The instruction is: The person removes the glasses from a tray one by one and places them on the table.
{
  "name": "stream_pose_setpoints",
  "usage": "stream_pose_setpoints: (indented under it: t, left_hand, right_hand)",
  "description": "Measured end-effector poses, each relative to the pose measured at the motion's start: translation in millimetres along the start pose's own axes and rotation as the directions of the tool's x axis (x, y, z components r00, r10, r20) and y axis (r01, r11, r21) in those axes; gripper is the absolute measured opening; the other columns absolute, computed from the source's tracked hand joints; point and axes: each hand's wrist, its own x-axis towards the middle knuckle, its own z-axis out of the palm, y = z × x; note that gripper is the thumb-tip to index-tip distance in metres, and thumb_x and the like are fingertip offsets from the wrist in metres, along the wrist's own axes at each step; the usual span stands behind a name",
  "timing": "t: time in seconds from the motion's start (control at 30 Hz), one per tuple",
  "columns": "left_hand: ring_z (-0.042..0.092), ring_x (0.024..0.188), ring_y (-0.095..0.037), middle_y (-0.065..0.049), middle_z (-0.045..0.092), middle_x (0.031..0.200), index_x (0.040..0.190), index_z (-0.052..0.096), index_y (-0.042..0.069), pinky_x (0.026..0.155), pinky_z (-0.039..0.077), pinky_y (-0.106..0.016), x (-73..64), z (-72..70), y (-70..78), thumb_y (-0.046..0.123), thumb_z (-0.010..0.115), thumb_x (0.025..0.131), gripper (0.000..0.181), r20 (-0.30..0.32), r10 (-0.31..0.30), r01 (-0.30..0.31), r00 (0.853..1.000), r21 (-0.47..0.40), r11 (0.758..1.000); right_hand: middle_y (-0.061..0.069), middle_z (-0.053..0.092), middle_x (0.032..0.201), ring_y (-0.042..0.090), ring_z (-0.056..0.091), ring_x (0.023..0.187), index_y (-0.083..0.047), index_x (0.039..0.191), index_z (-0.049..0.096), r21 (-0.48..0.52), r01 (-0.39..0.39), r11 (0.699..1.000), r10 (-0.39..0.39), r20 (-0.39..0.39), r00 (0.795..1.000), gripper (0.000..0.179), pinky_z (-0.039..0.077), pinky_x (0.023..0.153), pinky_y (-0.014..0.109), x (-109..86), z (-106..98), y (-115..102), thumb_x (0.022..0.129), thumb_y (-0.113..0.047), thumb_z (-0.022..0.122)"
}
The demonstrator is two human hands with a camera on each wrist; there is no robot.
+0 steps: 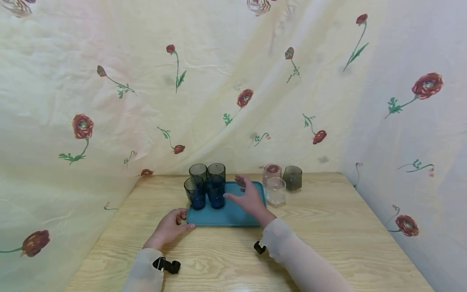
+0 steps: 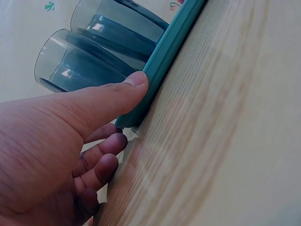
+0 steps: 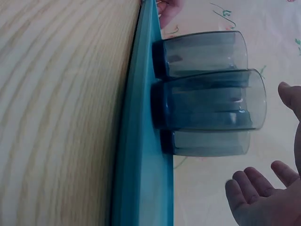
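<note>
A blue rectangular tray (image 1: 237,217) lies on the wooden table. On its left part stand several tinted glasses: two dark blue-looking ones, a front left glass (image 1: 197,196) and a front right glass (image 1: 216,194), with two grey ones behind. My left hand (image 1: 171,228) holds the tray's front left corner, thumb (image 2: 136,79) on the front rim and fingers curled at the side. Above the tray's right part hovers my right hand (image 1: 249,198), thumb and fingers spread, holding nothing. In the right wrist view, the right hand (image 3: 273,193) is apart from the glasses.
Right of the tray stand a pinkish glass (image 1: 271,172), a clear glass (image 1: 276,192) and a dark grey glass (image 1: 293,178). A flower-print cloth (image 1: 219,69) hangs behind and beside the wooden table (image 1: 328,227).
</note>
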Motion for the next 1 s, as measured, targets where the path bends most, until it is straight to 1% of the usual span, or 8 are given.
stream_pose_setpoints:
  t: [0.1, 0.2, 0.3, 0.4, 0.53, 0.73, 0.87, 1.0]
  left_hand:
    - [0.047, 0.087, -0.019, 0.000, 0.058, 0.104, 0.140, 0.064, 0.010, 0.077, 0.040, -0.039, 0.5, 0.0, 0.2, 0.032, 0.089, 0.087, 0.062, 0.001, 0.002, -0.002, 1.000, 0.001, 1.000]
    - [0.047, 0.087, -0.019, 0.001, 0.057, 0.104, 0.140, 0.064, 0.010, 0.078, 0.040, -0.039, 0.9, -0.3, 0.0, 0.033, 0.088, 0.087, 0.063, 0.002, 0.007, -0.007, 1.000, 0.009, 1.000]
    - [0.047, 0.087, -0.019, 0.001, 0.057, 0.104, 0.140, 0.064, 0.010, 0.078, 0.039, -0.039, 1.4, -0.3, -0.6, 0.032, 0.088, 0.088, 0.062, 0.005, 0.007, -0.007, 1.000, 0.011, 1.000]
    - [0.047, 0.088, -0.018, 0.001, 0.057, 0.104, 0.140, 0.064, 0.010, 0.078, 0.040, -0.039, 1.9, 0.1, -1.0, 0.032, 0.088, 0.088, 0.062, 0.005, 0.004, -0.004, 1.000, 0.018, 1.000]
    - [0.048, 0.088, -0.018, 0.001, 0.057, 0.104, 0.140, 0.064, 0.010, 0.078, 0.040, -0.038, 2.1, 0.5, -0.4, 0.031, 0.088, 0.088, 0.061, 0.003, 0.004, -0.004, 1.000, 0.026, 1.000]
    - [0.048, 0.088, -0.018, 0.001, 0.057, 0.104, 0.138, 0.065, 0.010, 0.078, 0.040, -0.038, 1.1, -0.1, 1.4, 0.032, 0.089, 0.087, 0.060, -0.006, 0.010, -0.010, 1.000, 0.027, 1.000]
    - [0.048, 0.087, -0.018, 0.001, 0.058, 0.104, 0.138, 0.066, 0.011, 0.077, 0.040, -0.038, 1.3, 0.0, 0.1, 0.033, 0.089, 0.086, 0.060, -0.004, 0.003, -0.003, 1.000, 0.025, 1.000]
    - [0.047, 0.087, -0.018, 0.001, 0.057, 0.104, 0.138, 0.066, 0.011, 0.077, 0.040, -0.038, 1.5, 0.2, -0.6, 0.033, 0.089, 0.086, 0.061, -0.001, 0.005, -0.005, 1.000, 0.019, 1.000]
  right_hand:
    - [0.012, 0.052, 0.152, 0.036, 0.049, 0.139, -0.014, 0.155, 0.045, 0.022, -0.042, 0.999, 0.041, 0.044, 0.998, 0.080, 0.041, 0.112, 0.055, -0.7, 6, -1, 0.089, -0.027, 0.088]
    - [0.016, 0.051, 0.152, 0.041, 0.049, 0.138, -0.013, 0.155, 0.045, 0.039, -0.067, 0.997, 0.064, 0.079, 0.995, 0.081, 0.041, 0.112, 0.057, -1.2, 11, -1, 0.088, -0.030, 0.088]
    - [0.018, 0.051, 0.152, 0.040, 0.049, 0.139, -0.010, 0.155, 0.044, 0.039, -0.074, 0.997, 0.070, 0.105, 0.992, 0.084, 0.040, 0.112, 0.056, -1.2, 17, -2, 0.087, -0.032, 0.089]
    - [0.016, 0.051, 0.152, 0.039, 0.050, 0.138, -0.011, 0.156, 0.044, 0.023, -0.079, 0.997, 0.076, 0.117, 0.990, 0.086, 0.042, 0.111, 0.056, -1.8, 23, -4, 0.086, -0.033, 0.089]
    - [0.014, 0.052, 0.151, 0.040, 0.050, 0.138, -0.014, 0.157, 0.043, 0.014, -0.098, 0.995, 0.096, 0.116, 0.989, 0.086, 0.043, 0.109, 0.058, -2.8, 30, -6, 0.087, -0.032, 0.089]
    - [0.016, 0.052, 0.150, 0.041, 0.049, 0.139, -0.011, 0.157, 0.041, 0.017, -0.115, 0.993, 0.113, 0.082, 0.990, 0.085, 0.043, 0.110, 0.057, 0.1, 39, -4, 0.088, -0.028, 0.088]
    - [0.014, 0.053, 0.150, 0.038, 0.050, 0.138, -0.011, 0.158, 0.040, 0.002, -0.131, 0.991, 0.130, 0.067, 0.989, 0.087, 0.045, 0.107, 0.055, 4.3, 44, 0, 0.088, -0.030, 0.088]
    - [0.014, 0.052, 0.151, 0.035, 0.052, 0.138, -0.011, 0.159, 0.038, -0.016, -0.152, 0.988, 0.153, 0.068, 0.986, 0.090, 0.047, 0.106, 0.054, 7.4, 48, 3, 0.088, -0.033, 0.088]
